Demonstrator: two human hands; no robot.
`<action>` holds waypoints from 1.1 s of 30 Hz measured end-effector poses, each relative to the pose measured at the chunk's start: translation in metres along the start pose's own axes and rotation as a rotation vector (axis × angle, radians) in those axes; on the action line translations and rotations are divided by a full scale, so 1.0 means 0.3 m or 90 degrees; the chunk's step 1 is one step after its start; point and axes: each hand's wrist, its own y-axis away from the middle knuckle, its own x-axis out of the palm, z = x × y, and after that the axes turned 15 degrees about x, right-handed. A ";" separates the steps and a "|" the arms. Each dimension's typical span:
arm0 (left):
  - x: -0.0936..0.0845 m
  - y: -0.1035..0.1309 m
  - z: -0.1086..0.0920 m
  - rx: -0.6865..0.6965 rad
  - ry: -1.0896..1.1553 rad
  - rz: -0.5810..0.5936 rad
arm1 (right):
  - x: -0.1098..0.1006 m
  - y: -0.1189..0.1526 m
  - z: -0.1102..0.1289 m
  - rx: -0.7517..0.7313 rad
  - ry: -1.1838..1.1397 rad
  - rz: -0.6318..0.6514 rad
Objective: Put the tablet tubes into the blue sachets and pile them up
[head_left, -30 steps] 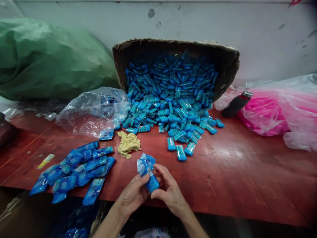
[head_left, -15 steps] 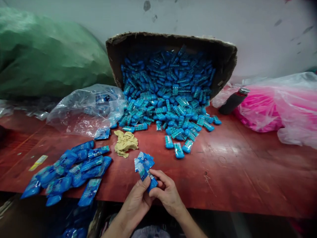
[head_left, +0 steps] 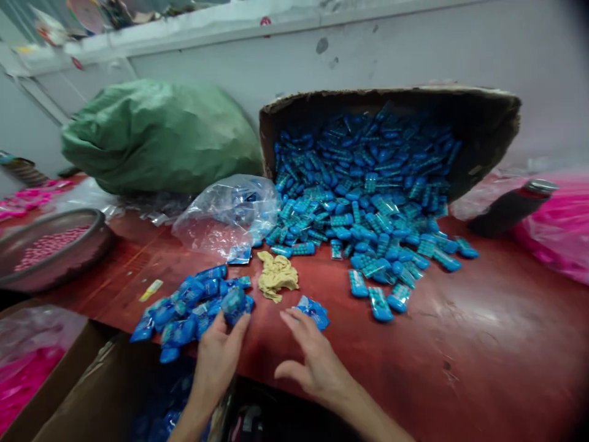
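My left hand (head_left: 221, 345) is closed on a blue printed packet (head_left: 234, 303), held at the near right side of a heap of similar blue packets (head_left: 184, 322). My right hand (head_left: 317, 362) is open, fingers apart, holding nothing. Just beyond its fingertips lie several flat blue printed pieces (head_left: 313, 310), perhaps cards or wrappers, fanned over each other. A crumpled yellow cloth or glove (head_left: 277, 275) sits between the packets and a large spill of small blue and teal cases with clear parts (head_left: 363, 227).
A tipped cardboard box (head_left: 499, 135) holds the spill's back part. Left of it are a clear plastic bag (head_left: 202, 224), a green sack (head_left: 161, 135) and a bowl of pink beads (head_left: 99, 236). A dark bottle (head_left: 510, 212) leans at right. An open carton (head_left: 87, 380) stands below the red table's edge (head_left: 460, 368).
My hands have parted: the left has carried a blue packet to the heap, while the right has opened near the flat blue pieces. The view has swung left.
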 end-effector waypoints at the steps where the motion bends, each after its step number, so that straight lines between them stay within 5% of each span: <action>1: -0.042 -0.035 0.008 0.060 -0.154 -0.030 | 0.036 -0.040 0.023 -0.044 0.063 0.022; 3: -0.109 -0.109 0.032 0.172 -0.424 -0.070 | 0.114 -0.126 0.060 -0.109 0.169 0.048; 6: -0.173 -0.234 0.082 0.280 -0.605 -0.027 | 0.220 -0.250 0.082 -0.139 0.269 0.060; 11: -0.251 -0.444 0.165 0.209 -0.640 0.160 | 0.309 -0.372 0.063 -0.118 0.326 0.103; 15: -0.299 -0.519 0.201 0.218 -0.543 0.304 | 0.328 -0.398 0.074 -0.124 0.350 0.124; 21: -0.392 -0.421 0.245 0.169 -0.472 0.321 | 0.395 -0.368 0.121 -0.140 0.384 0.163; 33: -0.730 -0.105 0.244 0.093 -0.559 0.214 | 0.607 -0.267 0.262 -0.280 0.299 0.367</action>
